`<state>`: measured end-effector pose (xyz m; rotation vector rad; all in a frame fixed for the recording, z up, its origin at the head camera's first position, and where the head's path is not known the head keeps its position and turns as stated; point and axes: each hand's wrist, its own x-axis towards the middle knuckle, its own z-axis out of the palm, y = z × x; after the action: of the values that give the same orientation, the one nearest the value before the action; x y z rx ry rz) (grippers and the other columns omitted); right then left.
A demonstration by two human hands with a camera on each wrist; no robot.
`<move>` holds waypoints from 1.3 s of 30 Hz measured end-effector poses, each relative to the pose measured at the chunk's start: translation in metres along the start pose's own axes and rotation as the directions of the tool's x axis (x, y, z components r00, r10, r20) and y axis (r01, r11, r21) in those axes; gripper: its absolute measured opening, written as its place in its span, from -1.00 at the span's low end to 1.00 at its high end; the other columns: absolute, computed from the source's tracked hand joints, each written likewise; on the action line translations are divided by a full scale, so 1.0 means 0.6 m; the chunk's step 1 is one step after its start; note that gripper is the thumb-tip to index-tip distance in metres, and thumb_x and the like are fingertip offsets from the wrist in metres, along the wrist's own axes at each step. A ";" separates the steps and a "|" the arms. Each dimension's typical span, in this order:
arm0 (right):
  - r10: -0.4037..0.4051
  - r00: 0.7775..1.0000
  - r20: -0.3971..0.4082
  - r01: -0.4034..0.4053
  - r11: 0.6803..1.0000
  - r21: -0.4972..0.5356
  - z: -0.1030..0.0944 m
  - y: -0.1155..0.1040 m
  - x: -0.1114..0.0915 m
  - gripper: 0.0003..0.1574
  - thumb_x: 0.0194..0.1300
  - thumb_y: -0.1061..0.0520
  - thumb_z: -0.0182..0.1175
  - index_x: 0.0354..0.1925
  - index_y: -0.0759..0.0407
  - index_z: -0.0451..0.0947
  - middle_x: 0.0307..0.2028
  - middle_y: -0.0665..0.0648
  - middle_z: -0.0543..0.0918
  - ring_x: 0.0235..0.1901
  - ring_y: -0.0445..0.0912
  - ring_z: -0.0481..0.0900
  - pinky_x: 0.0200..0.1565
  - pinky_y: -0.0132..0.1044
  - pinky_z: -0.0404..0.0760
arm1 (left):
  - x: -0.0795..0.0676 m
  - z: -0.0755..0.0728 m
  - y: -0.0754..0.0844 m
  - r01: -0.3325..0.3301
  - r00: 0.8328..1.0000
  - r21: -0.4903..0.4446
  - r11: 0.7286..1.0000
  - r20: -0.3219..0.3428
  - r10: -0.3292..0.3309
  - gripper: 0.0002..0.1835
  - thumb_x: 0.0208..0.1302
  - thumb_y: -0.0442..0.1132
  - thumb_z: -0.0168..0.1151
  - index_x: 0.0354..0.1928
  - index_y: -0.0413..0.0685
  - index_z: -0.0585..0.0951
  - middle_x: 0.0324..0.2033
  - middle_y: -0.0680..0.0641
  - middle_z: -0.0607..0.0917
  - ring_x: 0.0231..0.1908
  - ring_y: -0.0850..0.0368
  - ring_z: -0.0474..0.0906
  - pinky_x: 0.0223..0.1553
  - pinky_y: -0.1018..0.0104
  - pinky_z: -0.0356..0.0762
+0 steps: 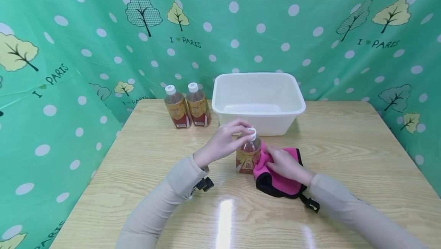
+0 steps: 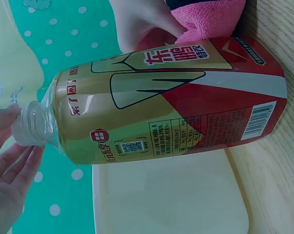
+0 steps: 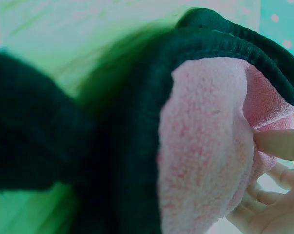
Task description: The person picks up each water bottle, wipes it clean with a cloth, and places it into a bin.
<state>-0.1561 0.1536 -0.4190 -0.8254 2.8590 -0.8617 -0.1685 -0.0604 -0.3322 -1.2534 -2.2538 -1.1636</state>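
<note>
A bottle of amber drink (image 1: 246,160) with a gold and red label stands upright on the table, in front of the white basin. From the left, my left hand (image 1: 225,139) pinches its white cap (image 2: 30,124) between thumb and fingers. My right hand (image 1: 285,163) grips a pink cloth (image 1: 287,185) with black edging, bunched up close against the bottle's right side. In the right wrist view, the thumb and fingers (image 3: 278,146) pinch a fold of the fuzzy cloth (image 3: 205,131).
Behind the bottle stands a white plastic basin (image 1: 258,122). Left of it are two similar capped bottles (image 1: 177,110), side by side. A green polka-dot curtain (image 1: 234,23) hangs along the wooden table's (image 1: 144,157) back and left sides.
</note>
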 end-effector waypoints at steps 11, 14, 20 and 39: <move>-0.070 0.982 -0.174 0.073 0.997 0.014 -0.028 -0.022 -0.012 -0.50 -0.07 0.45 0.21 -0.05 0.43 0.43 -0.22 0.30 0.58 -0.25 0.07 0.55 -0.27 -0.15 0.58 | 0.000 0.002 -0.001 -0.007 1.000 -0.004 1.000 -0.002 0.007 -0.86 0.05 -0.36 0.25 -0.32 -0.26 0.62 -0.26 -0.11 0.59 -0.24 0.14 0.54 -0.16 0.59 0.47; -0.073 0.974 -0.215 0.081 0.996 0.028 -0.043 -0.033 -0.012 -0.55 -0.08 0.47 0.22 -0.12 0.42 0.45 -0.26 0.26 0.56 -0.29 0.04 0.54 -0.30 -0.18 0.58 | 0.000 0.002 0.000 -0.002 1.000 -0.006 1.000 0.001 0.002 -0.86 0.05 -0.36 0.25 -0.32 -0.27 0.62 -0.26 -0.12 0.59 -0.24 0.14 0.54 -0.18 0.58 0.48; -0.092 0.957 -0.275 0.110 0.993 0.049 -0.067 -0.051 -0.012 -0.60 -0.11 0.50 0.23 -0.19 0.43 0.47 -0.33 0.23 0.54 -0.39 -0.05 0.48 -0.41 -0.30 0.54 | 0.000 0.003 -0.001 -0.016 1.000 -0.009 1.000 -0.002 0.016 -0.86 0.05 -0.35 0.25 -0.32 -0.27 0.62 -0.26 -0.12 0.59 -0.26 0.14 0.54 -0.24 0.53 0.52; -0.084 0.956 -0.280 0.106 0.992 0.064 -0.074 -0.058 -0.010 -0.61 -0.09 0.51 0.21 -0.19 0.40 0.46 -0.37 0.18 0.51 -0.44 -0.12 0.43 -0.46 -0.38 0.51 | 0.000 0.002 -0.002 -0.027 1.000 -0.001 1.000 -0.011 0.027 -0.87 0.03 -0.36 0.26 -0.34 -0.26 0.62 -0.28 -0.11 0.59 -0.29 0.15 0.54 -0.27 0.47 0.55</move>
<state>-0.1425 0.1543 -0.3638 -0.9068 3.0150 -1.1807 -0.1691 -0.0600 -0.3336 -1.2715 -2.2217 -1.1591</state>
